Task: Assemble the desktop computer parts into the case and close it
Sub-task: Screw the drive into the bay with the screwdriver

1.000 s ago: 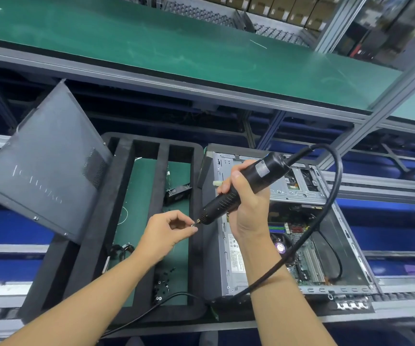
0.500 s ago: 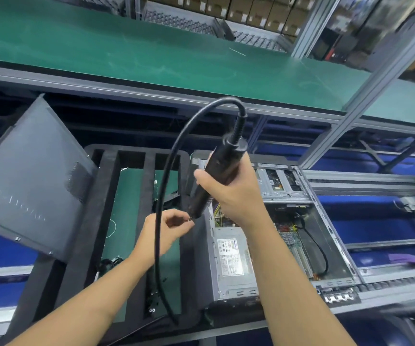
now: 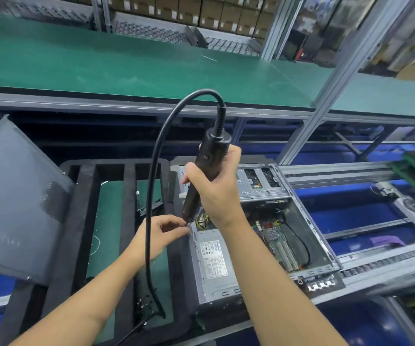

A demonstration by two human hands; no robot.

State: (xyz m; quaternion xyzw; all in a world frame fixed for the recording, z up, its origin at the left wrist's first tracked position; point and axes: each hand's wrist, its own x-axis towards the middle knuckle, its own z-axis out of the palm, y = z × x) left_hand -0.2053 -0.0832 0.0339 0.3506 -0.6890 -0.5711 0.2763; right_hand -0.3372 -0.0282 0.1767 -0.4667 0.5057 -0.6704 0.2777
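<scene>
My left hand (image 3: pixel 160 234) pinches something tiny, too small to tell, at the tip of the electric screwdriver (image 3: pixel 202 178). My right hand (image 3: pixel 214 188) grips that screwdriver upright over the open computer case (image 3: pixel 299 221), right of the foam tray (image 3: pixel 81 221). The side panel (image 3: pixel 14 201) leans far left.

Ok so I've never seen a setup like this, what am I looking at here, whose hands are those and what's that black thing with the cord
No machine here: a camera worn on a person's head looks down at their own two hands. The right hand grips an electric screwdriver, tip down, its cord looping overhead. The left hand pinches at the tip, probably seating a screw, too small to tell. Below lies an open computer case. A black foam tray sits beside it, and the case's side panel leans at far left.
</scene>
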